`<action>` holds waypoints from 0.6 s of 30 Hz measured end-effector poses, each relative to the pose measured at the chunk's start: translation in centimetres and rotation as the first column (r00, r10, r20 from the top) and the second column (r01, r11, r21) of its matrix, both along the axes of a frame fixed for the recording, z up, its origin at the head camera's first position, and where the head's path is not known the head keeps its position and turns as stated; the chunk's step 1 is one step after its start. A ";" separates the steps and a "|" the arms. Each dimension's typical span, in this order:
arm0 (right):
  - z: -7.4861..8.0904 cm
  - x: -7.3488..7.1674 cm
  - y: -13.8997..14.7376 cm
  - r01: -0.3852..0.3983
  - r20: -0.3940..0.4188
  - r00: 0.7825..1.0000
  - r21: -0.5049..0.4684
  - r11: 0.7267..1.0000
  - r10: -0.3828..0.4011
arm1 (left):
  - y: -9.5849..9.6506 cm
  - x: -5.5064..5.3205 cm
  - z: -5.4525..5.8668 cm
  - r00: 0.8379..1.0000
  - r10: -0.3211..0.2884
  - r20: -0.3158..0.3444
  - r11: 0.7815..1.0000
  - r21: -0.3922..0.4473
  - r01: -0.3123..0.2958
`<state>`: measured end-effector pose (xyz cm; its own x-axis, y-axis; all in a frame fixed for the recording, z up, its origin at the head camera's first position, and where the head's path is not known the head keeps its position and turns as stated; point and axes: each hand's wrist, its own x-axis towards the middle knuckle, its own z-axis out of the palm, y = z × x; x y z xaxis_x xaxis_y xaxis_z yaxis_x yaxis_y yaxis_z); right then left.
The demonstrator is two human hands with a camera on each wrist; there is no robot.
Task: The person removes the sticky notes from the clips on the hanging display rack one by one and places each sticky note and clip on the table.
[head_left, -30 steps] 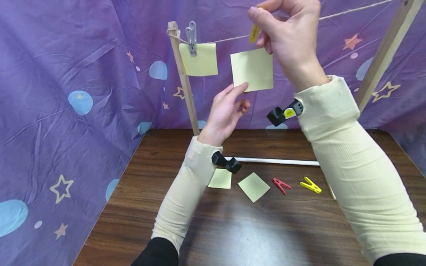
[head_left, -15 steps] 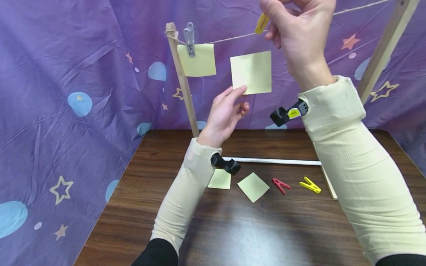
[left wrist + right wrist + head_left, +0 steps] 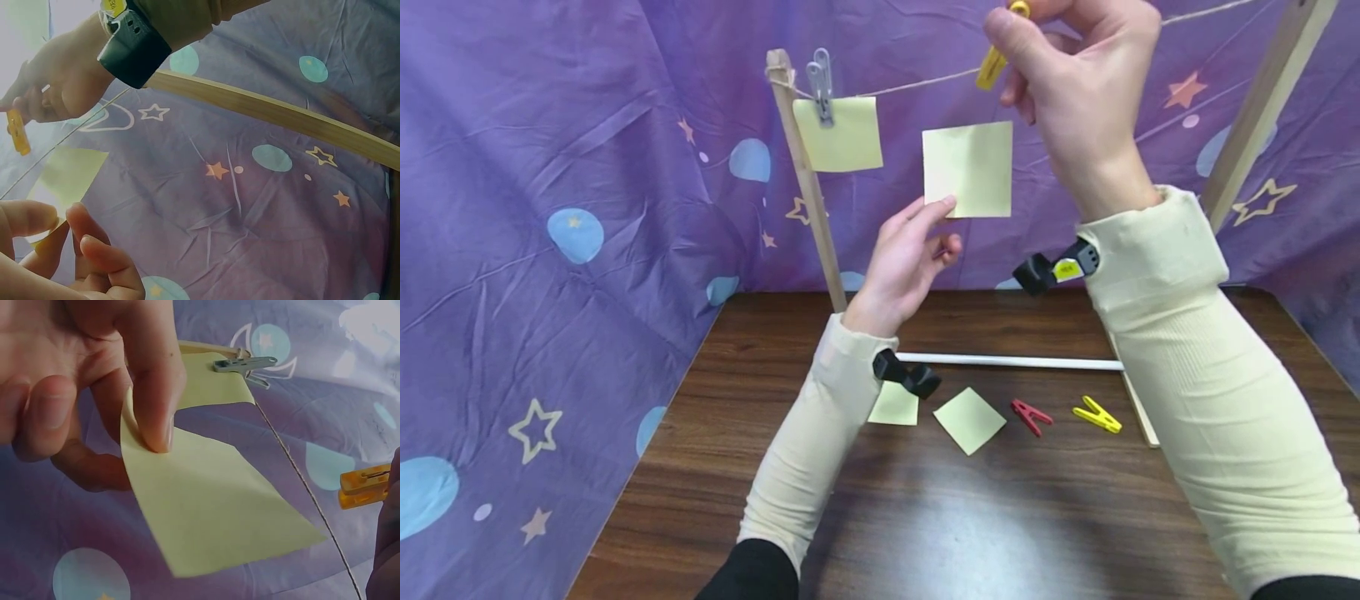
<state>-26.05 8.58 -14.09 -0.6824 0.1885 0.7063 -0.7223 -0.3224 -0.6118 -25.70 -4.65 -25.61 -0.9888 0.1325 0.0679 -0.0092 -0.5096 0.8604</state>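
Observation:
My left hand (image 3: 906, 258) pinches a yellow sticky note (image 3: 972, 167) by its lower left corner, thumb in front. The note stands upright just below the string (image 3: 925, 83), apart from it in the head view. Above and to the right, my right hand (image 3: 1082, 83) pinches a yellow clothespin (image 3: 992, 67) whose tip points down at the string. In the right wrist view that clothespin (image 3: 362, 486) is beside the string, not on it. Farther left, a grey clothespin (image 3: 822, 87) clamps another sticky note (image 3: 838, 137) to the string.
Wooden posts (image 3: 808, 183) hold the string at both sides. On the dark wooden table (image 3: 737, 467) lie two sticky notes (image 3: 970, 421), a red clothespin (image 3: 1032, 416) and a yellow clothespin (image 3: 1097, 414). A white rod (image 3: 1007, 361) runs behind them. A purple patterned cloth (image 3: 587, 333) hangs behind.
My right hand has moved right and slightly away from the held note, the clothespin now tilted. The left hand with its note has sunk a little below the string.

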 end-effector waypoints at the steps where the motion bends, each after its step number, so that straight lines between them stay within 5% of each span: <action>1: -0.2 -0.2 0.1 0.021 -0.029 0.999 0.014 1.000 -0.021 | 0.0 0.0 0.0 1.000 -0.002 0.000 1.000 0.000 0.002; 6: -1.0 -0.6 0.5 0.086 -0.135 0.988 0.058 0.995 -0.077 | 0.0 0.3 0.0 1.000 -0.009 -0.012 1.000 -0.014 0.009; 18: -2.4 0.8 1.6 -0.027 -0.036 0.999 -0.035 0.999 0.026 | -0.2 1.0 -0.2 0.999 0.022 -0.044 0.999 -0.036 -0.024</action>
<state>-25.26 10.16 -16.51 -0.6619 0.1963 0.7234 -0.7344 -0.3632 -0.5734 -24.74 -4.86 -25.79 -0.9879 0.1129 0.1065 0.0399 -0.4777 0.8776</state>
